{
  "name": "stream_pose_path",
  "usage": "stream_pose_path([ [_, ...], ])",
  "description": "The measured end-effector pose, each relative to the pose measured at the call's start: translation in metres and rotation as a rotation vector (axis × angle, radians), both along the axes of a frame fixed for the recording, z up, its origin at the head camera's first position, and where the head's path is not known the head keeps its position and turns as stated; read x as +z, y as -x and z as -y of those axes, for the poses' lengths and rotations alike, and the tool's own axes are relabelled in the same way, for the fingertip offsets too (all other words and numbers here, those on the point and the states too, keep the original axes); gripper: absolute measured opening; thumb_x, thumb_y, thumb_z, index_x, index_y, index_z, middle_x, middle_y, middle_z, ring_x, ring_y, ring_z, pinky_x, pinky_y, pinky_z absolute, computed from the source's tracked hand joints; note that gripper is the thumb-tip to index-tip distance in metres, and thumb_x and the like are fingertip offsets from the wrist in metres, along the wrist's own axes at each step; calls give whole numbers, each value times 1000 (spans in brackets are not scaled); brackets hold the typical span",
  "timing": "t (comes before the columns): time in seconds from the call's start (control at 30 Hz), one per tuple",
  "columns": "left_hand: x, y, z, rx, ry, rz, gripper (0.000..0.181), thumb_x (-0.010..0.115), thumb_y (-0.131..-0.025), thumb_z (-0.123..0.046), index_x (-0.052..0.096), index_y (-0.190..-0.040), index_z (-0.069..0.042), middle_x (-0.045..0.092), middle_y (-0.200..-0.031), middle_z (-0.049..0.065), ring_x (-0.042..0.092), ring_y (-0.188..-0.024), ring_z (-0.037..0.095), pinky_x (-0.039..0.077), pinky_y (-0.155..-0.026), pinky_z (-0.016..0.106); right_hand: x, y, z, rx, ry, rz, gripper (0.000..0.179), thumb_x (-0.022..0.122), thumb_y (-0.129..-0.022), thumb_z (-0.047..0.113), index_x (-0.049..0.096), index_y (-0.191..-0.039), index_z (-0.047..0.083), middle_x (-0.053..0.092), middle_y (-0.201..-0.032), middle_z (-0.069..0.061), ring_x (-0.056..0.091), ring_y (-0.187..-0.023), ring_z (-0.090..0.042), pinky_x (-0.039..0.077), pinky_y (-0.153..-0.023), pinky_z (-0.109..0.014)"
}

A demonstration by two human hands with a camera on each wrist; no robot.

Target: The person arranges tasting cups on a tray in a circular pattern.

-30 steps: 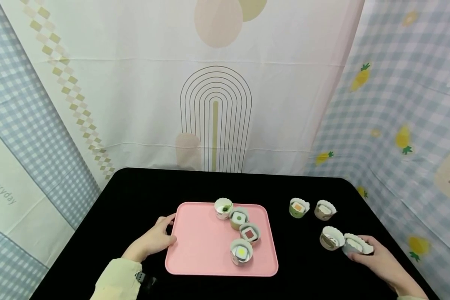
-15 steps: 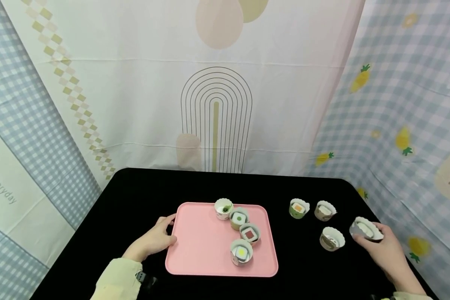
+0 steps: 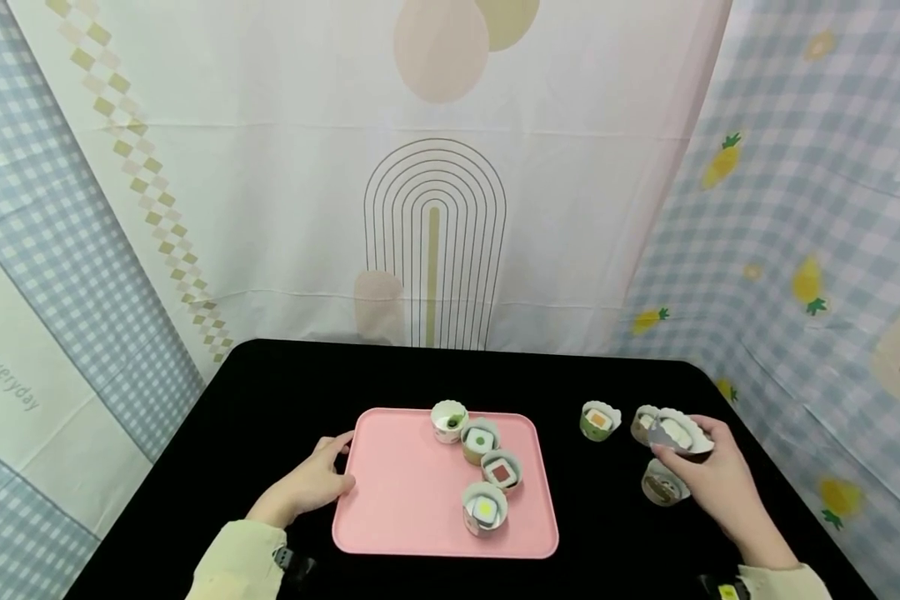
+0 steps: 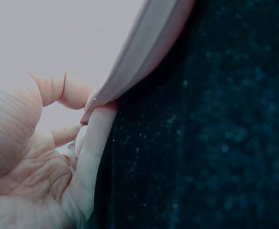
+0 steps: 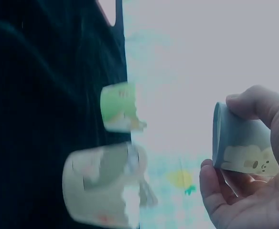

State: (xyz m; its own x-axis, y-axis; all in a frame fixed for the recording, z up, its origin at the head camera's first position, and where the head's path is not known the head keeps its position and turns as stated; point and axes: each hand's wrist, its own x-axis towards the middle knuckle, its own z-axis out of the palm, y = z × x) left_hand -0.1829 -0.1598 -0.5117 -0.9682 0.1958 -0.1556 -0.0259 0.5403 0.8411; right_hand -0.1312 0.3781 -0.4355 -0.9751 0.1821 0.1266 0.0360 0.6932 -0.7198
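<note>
Patterned curtains point(image 3: 292, 208) back your black surface point(image 3: 292, 387). Pink tray point(image 3: 397, 492) sits mid-surface, your left hand point(image 3: 311, 477) pinching its left edge. Your right hand point(image 3: 712, 467) is nearer the grey cup point(image 5: 247, 136): fingers wrapped round it, roughly upright, well right of the tray. It partly covers the beige cup point(image 3: 642, 426); can't tell if touching.
</note>
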Motion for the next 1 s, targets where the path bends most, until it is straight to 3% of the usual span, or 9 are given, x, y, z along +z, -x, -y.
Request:
stream_pose_path([
  [0.37, -1, 1, 0, 2, -9, -4, 84, 64, -70, -2, 34, -149, -6, 39, -132, 17, 54, -73, 19, 50, -64, 32, -3, 10, 49, 128, 54, -65, 73, 72, -85, 36, 36, -138, 2, 45, -125, -19, 55, -101, -30, 52, -70, -26],
  [0.7, -3, 0, 1, 2, -1, -5, 84, 65, -71, -2, 34, -149, -6, 39, -132, 16, 52, -76, 19, 49, -64, 32, -18, 16, 80, 192, 146, -18, 75, 74, -82, 38, 36, -139, 8, 49, -123, -16, 58, -96, -26, 53, -70, -30],
  [1.0, -3, 0, 0, 0, -8, -13, 83, 64, -71, -1, 34, -149, -5, 39, -131, 16, 54, -73, 19, 50, -64, 32, -30, 16, 112, 239, 156, -24, 64, 80, -78, 36, 46, -128, 17, 57, -106, -7, 59, -81, -19, 50, -67, -29],
])
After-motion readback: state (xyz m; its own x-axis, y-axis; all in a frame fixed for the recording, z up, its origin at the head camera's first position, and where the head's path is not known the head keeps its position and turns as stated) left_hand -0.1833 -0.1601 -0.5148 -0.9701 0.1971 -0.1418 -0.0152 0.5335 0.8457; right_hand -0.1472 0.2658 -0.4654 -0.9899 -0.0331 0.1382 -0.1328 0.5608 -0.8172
